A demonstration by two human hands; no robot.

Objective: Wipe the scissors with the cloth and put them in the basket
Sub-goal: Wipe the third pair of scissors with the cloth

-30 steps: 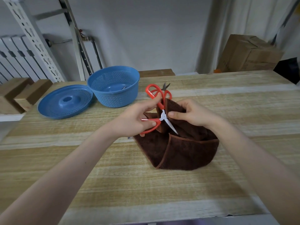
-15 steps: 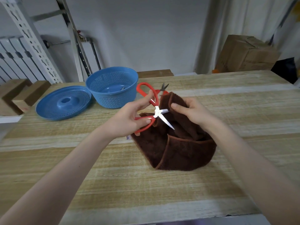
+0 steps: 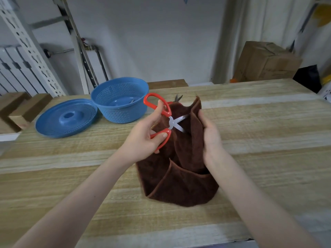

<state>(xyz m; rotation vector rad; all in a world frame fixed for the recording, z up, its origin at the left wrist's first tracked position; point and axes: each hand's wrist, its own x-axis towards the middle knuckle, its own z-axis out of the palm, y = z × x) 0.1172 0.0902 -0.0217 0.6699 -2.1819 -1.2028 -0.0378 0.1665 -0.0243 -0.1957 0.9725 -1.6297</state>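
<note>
The left hand (image 3: 143, 138) grips the scissors (image 3: 172, 121) by both red loops, with the thumb on the lower one and the fingers hooked at the upper one, so the blades stand spread in an X just past its fingertips. The right hand (image 3: 211, 135) holds up a fold of the cloth (image 3: 179, 179). Its thumb lies along the fold's edge and its fingers are hidden behind it. The blade tips run in behind that fold, toward the right palm.

The step looks like wiping the open blades. To do it well:
- Pinch one blade through the fold, with the pads on its flats and never across the edge.
- Draw from the pivot out to the tip, then do the other blade.
- Keep thick cloth between skin and steel.
- Keep the left grip firm so the blades cannot snap together on the right fingers.
- Close the blades before moving.

The basket (image 3: 121, 102) waits beyond the left knuckles.
</note>
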